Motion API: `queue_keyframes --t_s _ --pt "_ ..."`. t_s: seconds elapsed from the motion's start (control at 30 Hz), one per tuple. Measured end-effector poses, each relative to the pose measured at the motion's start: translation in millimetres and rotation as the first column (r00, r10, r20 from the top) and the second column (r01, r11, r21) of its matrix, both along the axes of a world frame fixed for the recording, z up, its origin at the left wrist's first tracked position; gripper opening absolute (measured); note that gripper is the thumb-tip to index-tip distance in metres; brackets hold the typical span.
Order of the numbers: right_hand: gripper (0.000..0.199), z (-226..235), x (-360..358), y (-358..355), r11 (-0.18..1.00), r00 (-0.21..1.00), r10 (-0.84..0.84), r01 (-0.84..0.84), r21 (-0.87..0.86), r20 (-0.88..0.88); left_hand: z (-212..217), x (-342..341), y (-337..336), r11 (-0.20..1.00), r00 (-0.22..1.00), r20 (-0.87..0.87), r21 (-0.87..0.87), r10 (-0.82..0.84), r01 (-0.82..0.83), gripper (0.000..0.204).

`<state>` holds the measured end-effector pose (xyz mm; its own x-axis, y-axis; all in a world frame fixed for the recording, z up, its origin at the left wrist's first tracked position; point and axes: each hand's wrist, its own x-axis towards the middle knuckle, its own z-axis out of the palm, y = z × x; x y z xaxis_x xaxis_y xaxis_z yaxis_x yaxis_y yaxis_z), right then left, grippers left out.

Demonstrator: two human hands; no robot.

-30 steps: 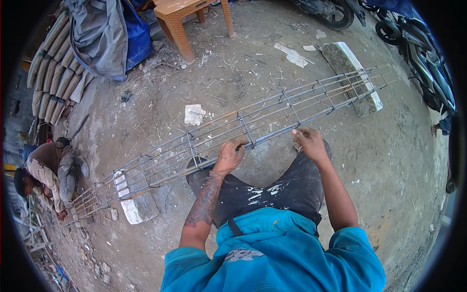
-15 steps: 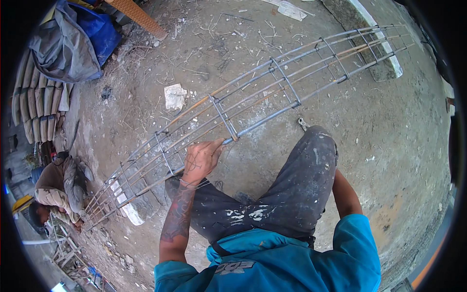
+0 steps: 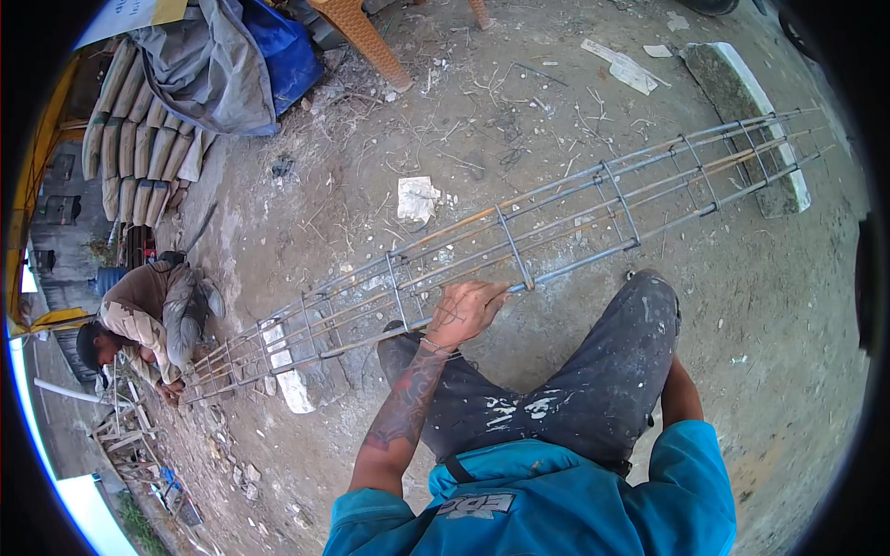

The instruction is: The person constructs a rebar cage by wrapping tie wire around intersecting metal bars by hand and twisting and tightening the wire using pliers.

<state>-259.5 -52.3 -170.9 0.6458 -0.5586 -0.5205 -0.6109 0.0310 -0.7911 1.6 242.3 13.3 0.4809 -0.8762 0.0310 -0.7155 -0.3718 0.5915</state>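
Note:
A long rebar cage of lengthwise steel bars tied to square stirrups runs from the lower left to the upper right in front of my knees. My left hand is closed round its near bar, just left of a stirrup. The cage rests across two pale blocks, a left block and a right concrete slab. My right forearm goes down beside my right thigh, and the leg hides that hand. A small metal tool is mostly hidden behind my right knee.
A co-worker crouches at the cage's left end, hands close to it. Stacked filled sacks under a grey tarp, a brown plastic chair, a flattened paper piece and wire scraps lie beyond the cage.
The view has swung left, so the scene sits farther right and lower. My left hand keeps its grip on the bar. The small tool by my right knee is now mostly covered.

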Motion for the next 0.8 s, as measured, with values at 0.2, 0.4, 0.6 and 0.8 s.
queue_keyframes --t_s 0.2,0.4,0.6,0.8 --pt "0.038 -39 -109 -19 0.998 0.999 -0.012 0.015 0.06 -0.053 0 -2 -1 1.0 1.0 -0.029 -0.021 0.007 -0.008 0.021" --pt "0.03 139 -71 9 0.963 0.936 -0.269 0.266 -0.043 -0.226 0 -2 14 0.998 0.999 -0.034 -0.042 0.041 -0.042 0.022" --pt "0.029 260 -65 47 0.935 0.954 -0.29 0.299 -0.189 0.072 7 -5 6 0.999 0.993 -0.107 -0.012 0.05 -0.051 0.024" --pt "0.034 279 -2 143 0.901 0.972 -0.211 0.152 0.407 0.103 1 -2 10 0.996 0.99 -0.113 -0.012 0.089 -0.091 0.026"
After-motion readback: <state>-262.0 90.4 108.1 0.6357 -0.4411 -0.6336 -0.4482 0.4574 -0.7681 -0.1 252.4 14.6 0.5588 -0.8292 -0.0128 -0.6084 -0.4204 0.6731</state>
